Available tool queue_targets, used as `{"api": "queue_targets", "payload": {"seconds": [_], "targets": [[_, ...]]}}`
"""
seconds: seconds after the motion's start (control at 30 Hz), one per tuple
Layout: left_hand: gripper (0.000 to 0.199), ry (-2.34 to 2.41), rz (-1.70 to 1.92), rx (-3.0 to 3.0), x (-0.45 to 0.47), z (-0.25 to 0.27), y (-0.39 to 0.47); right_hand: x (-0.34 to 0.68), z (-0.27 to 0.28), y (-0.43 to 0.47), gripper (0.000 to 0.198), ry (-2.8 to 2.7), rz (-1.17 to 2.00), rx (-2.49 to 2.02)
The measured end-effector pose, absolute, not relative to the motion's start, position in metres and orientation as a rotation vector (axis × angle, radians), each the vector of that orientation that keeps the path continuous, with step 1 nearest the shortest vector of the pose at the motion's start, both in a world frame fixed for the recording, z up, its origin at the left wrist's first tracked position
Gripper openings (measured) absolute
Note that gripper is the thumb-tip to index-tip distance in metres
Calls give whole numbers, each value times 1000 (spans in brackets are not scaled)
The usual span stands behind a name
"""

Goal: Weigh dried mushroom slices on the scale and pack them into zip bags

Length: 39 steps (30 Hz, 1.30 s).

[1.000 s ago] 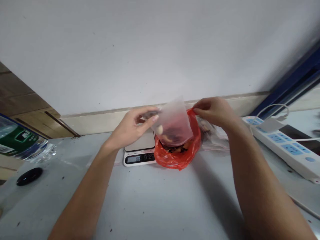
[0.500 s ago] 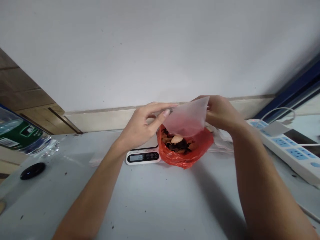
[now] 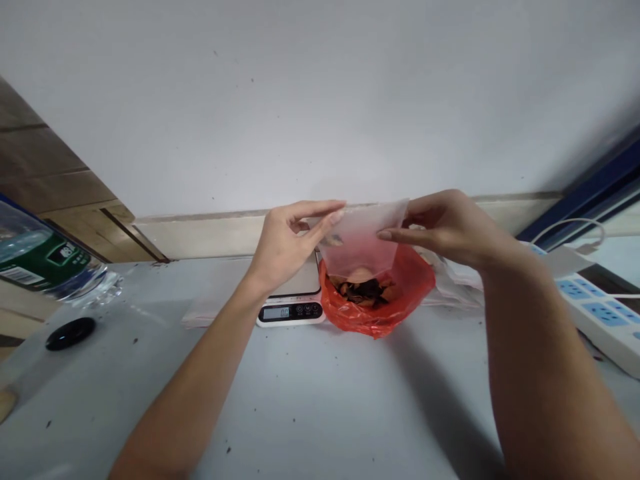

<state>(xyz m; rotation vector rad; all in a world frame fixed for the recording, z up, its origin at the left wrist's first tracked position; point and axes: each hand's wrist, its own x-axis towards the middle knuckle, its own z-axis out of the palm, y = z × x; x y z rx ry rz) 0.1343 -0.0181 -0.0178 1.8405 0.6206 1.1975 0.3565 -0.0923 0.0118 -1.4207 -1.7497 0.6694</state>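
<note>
A small translucent white bag is held up between my hands. My left hand pinches its left edge between thumb and fingers, and a few brown pieces show inside near the thumb. On the right side my right hand grips the bag, thumb across its front. Just below stands a red plastic bag, its mouth spread wide, holding dried dark and tan pieces that look like peel. Left of it, partly behind my left hand, lies a white digital scale with a display reading about 0.0.
A large water bottle with a green label lies at the left, near a black oval object. At the right is a white power strip with cables. Thin white sheets or bags lie behind the red bag. A wall rises behind the table.
My right thumb has come round to the front of the translucent bag, which now faces me more flatly. The whole view has shifted slightly.
</note>
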Motion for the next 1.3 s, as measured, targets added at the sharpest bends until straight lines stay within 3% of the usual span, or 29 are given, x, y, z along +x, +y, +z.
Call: {"api": "queue_targets", "payload": {"seconds": [0.1, 0.23, 0.33, 0.47, 0.57, 0.8, 0.97, 1.17, 1.3], "targets": [[35, 689, 1211, 1886, 130, -15, -17, 359, 10, -92, 40, -1611, 556, -1486], [15, 698, 1291, 1876, 130, -16, -17, 361, 9, -93, 41, -1542, 533, -1511], [12, 682, 1370, 1828, 136, -18, -19, 362, 10, -92, 39, -1625, 620, -1464], [19, 754, 1459, 1711, 133, -14, -17, 366, 7, -88, 36, -1769, 779, -1508], [39, 806, 1317, 1657, 118, -7, -10, 366, 4, -87, 31, -1647, 803, -1490], [42, 791, 1135, 1887, 87, 0, 3, 337, 5, -85, 18, -1455, 904, -1333], [48, 886, 1244, 1794, 71, -1, 9, 312, 1, -78, 37, -1421, 981, -1312], [42, 1166, 1010, 1814, 0, -2, 30, 260, -5, -57, 17, -1579, 563, -1355], [39, 1529, 801, 1642, -57, -17, 43, 195, -17, -44, 19, -2022, 107, -1214]]}}
